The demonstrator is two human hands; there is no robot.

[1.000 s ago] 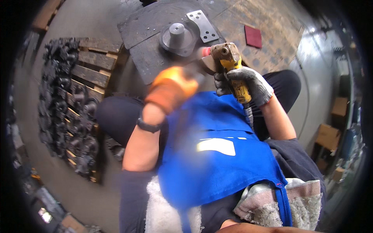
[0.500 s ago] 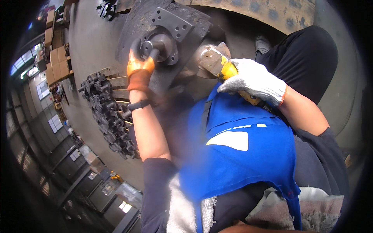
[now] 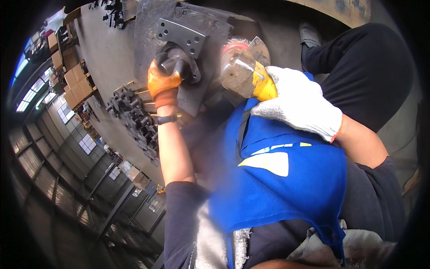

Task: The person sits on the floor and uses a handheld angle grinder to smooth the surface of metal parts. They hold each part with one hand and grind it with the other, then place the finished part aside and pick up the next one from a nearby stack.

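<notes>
Dark grey metal, round and flanged, and there's your part [image 3: 192, 71], on the dark bench [image 3: 145, 18], a dull sheen on its stubby shaft. Your left hand [image 3: 165, 83], in its orange glove, has the fingers curled around that shaft. Just beyond lies a flat plate [image 3: 181, 36] with holes towards both ends; whether it touches the part, you can't tell.

Over on the right, your right hand [image 3: 298, 101], white-gloved, is wrapped round the yellow grinder [image 3: 265, 85]; its red-ringed brush [image 3: 235, 46] and metal guard [image 3: 260, 51] face away from you. There's a gap between brush and part, with the bench edge slanting down close by the grinder head. Your knee [image 3: 387, 49] bounds the far right. Out left, past the dark castings [image 3: 132, 119], grey floor [image 3: 102, 42] stretches to stacked cardboard boxes [image 3: 80, 83].
</notes>
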